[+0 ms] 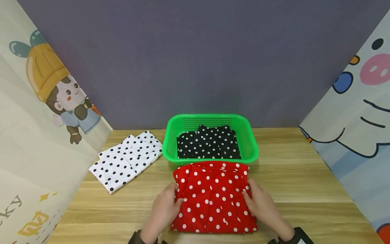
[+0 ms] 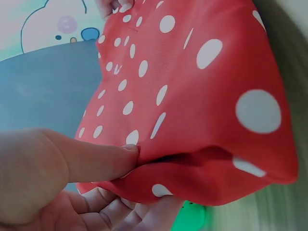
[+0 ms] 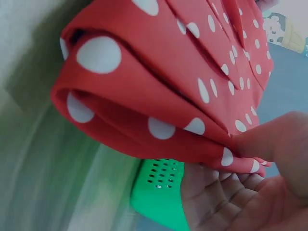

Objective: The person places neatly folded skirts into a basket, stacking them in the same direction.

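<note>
The left hand point(image 1: 166, 205) and right hand point(image 1: 263, 203) each pinch a side edge of the folded red cloth point(image 1: 213, 200) between thumb and fingers. It is located at the near side of the green basket point(image 1: 253, 145), which contains black dotted cloth point(image 1: 210, 144); white dotted cloth point(image 1: 126, 162) lies to the left.

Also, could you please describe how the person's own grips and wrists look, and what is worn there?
The left grip and right grip are bare, without gloves. The left cuff and right cuff are dark; the right one bears a pale patch. Whether sleeves or straps, I cannot tell.
</note>
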`<state>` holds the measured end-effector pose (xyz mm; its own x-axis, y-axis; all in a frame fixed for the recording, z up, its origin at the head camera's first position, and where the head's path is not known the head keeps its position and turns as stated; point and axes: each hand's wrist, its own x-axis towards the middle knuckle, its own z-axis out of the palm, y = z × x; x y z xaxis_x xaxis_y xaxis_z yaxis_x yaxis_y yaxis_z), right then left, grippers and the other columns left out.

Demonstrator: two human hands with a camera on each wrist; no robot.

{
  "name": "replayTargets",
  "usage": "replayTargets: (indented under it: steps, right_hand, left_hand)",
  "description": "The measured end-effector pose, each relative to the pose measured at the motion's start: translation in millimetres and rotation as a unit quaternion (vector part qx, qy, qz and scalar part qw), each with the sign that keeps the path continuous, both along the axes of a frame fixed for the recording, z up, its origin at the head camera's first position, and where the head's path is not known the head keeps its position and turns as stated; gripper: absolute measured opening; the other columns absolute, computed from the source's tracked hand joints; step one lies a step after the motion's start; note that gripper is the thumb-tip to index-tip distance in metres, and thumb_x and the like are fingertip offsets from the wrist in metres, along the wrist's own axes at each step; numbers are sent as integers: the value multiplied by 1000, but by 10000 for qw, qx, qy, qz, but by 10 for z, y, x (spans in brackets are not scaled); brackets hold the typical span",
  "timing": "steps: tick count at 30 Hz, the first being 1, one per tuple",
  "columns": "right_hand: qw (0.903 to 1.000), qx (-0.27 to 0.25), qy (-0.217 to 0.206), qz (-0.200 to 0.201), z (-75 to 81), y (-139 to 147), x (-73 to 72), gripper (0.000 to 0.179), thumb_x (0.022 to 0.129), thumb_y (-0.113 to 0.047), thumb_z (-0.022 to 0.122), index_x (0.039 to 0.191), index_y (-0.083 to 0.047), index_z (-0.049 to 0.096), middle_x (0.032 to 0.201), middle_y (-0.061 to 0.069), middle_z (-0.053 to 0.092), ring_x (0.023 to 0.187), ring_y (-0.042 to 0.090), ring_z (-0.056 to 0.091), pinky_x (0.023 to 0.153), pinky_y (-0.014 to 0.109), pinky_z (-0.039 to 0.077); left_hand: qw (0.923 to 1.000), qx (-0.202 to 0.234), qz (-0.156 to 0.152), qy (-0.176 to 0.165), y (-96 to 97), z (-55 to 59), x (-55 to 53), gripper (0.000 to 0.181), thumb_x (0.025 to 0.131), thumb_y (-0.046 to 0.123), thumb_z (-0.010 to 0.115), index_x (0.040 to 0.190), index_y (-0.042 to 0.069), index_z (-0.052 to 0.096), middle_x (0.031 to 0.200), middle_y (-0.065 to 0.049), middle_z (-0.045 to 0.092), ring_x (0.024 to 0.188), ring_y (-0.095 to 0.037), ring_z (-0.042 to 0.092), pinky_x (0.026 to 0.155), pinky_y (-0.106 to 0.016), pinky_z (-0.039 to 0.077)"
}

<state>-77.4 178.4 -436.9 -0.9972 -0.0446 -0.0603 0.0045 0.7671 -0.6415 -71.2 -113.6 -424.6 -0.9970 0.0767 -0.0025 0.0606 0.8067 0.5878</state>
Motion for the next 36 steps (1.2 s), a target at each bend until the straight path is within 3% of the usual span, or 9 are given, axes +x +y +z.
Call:
replayTargets:
  steps: [4, 12, 20, 27, 36]
  right_hand:
    - [9996, 48, 295, 19, 52, 12, -56, 36, 84, -8, 64, 113, -6, 44, 90, 8, 58, 58, 9, 53, 45, 17, 45]
    - [9946, 115, 1023, 95, 84, 2, -229, 38, 83, -8, 65, 114, -5, 43, 92, 10, 60, 68, 14, 58, 53, 23, 51]
    - [9930, -25, 1175, 122, 160, -5, -410, 40, 84, -6, 63, 117, -1, 41, 96, 16, 61, 73, 20, 63, 55, 30, 54]
    - [9898, 75, 1411, 200, 301, 6, -604, 42, 84, -7, 63, 118, 2, 39, 97, 18, 60, 75, 24, 63, 57, 34, 55]
    - [9895, 163, 1417, 228, 427, 5, -792, 44, 85, -10, 62, 120, 3, 38, 99, 20, 60, 76, 27, 65, 57, 35, 55]
  left_hand:
    - [9997, 44, 40, 238, 12, 58, -53, 33, 73, 9, 75, 100, 5, 55, 89, -5, 60, 72, -14, 54, 58, -24, 50]
    - [9982, 57, 151, 580, 41, 111, -226, 33, 74, 9, 74, 99, 4, 55, 86, -6, 62, 69, -14, 54, 56, -25, 48]
    - [9967, 175, 250, 746, 67, 197, -403, 31, 76, 9, 72, 102, 3, 55, 87, -7, 62, 69, -16, 55, 55, -26, 49]
    - [9967, 362, 263, 670, 89, 319, -574, 33, 79, 10, 70, 106, 2, 55, 95, -11, 62, 75, -19, 58, 60, -30, 54]
    - [9949, 193, 248, 961, 102, 426, -775, 30, 80, 10, 68, 106, 1, 56, 85, -9, 61, 67, -18, 56, 53, -25, 49]
